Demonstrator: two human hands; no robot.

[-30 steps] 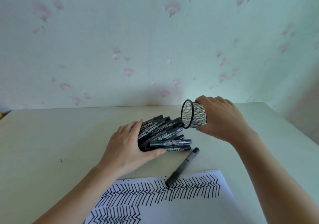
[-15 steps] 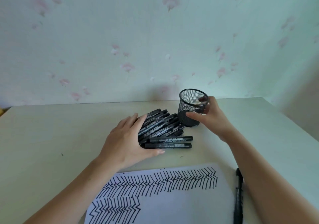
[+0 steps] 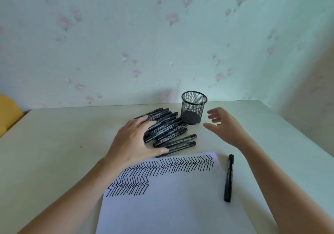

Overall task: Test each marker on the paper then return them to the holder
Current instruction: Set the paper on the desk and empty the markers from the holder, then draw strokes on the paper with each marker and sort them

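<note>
Pale cream flat worktop point(image 3: 54, 143), its far edge against a wall papered in pale green with faint pink flowers point(image 3: 162, 35). A yellow object point(image 3: 9, 112) shows past the far left corner; what it is cannot be told.

White sheet of paper point(image 3: 171, 206) lies at the near edge, roughly centred, running out of view at the bottom. Two rows of black zigzag marker strokes point(image 3: 168, 168) cross its far part: one long row along the far edge, one short row below it on the left side.

Pile of black capped markers with white printed labels point(image 3: 169, 131) lies mid-worktop, between the paper's far edge and the far edge of the worktop, barrels mostly slanting toward the far right.

Black wire-mesh cylindrical holder point(image 3: 193, 108) stands upright near the far edge, just right of the pile. Nothing shows inside it through the mesh.

Left hand point(image 3: 133, 141) lies flat over the left end of the pile, fingers straight and spread on the barrels, thumb stretched along the near side.

Right hand point(image 3: 224, 125) hangs in the air just right of the holder, apart from it, fingers spread and loosely bent, holding nothing; slightly blurred.

Single black capped marker point(image 3: 229, 177) lies alone just beside the paper's right edge, pointing far to near.
</note>
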